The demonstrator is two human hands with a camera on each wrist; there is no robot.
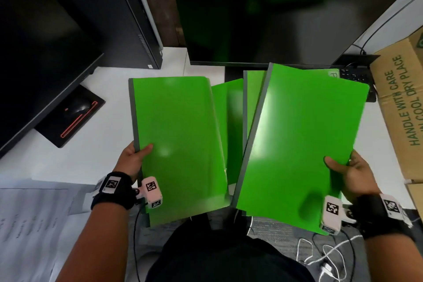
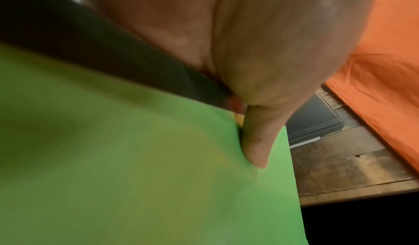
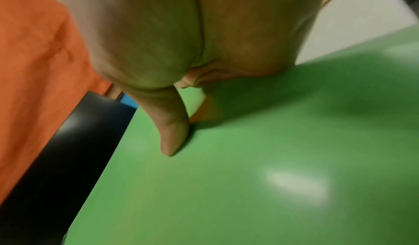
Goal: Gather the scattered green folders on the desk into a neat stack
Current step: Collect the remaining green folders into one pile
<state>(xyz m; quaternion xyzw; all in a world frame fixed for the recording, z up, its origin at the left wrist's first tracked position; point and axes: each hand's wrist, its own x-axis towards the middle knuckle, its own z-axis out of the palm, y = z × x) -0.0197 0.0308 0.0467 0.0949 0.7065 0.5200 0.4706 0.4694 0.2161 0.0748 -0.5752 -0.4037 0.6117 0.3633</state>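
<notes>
Left hand (image 1: pixel 132 160): thumb pinching grey-spined flat green plastic folder (image 1: pixel 178 144).
Right hand (image 1: pixel 352 174): thumb clamping second glossy green folder (image 1: pixel 297 139).
Between hands: two more green folders (image 1: pixel 235 121), white counter (image 1: pixel 91 144) beneath.

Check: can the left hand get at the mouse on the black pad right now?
Probably not as is. The left hand grips a green folder, so its grip is taken. The mouse lies uncovered on the desk to its left.

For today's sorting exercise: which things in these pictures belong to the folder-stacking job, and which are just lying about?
Belongs to the job:
- folder in left hand, gripped by the left hand
- folder in right hand, gripped by the right hand
- folders on the desk between them

Just lying about:
- monitor
- mouse
- cardboard box
- keyboard
- printed papers
</notes>
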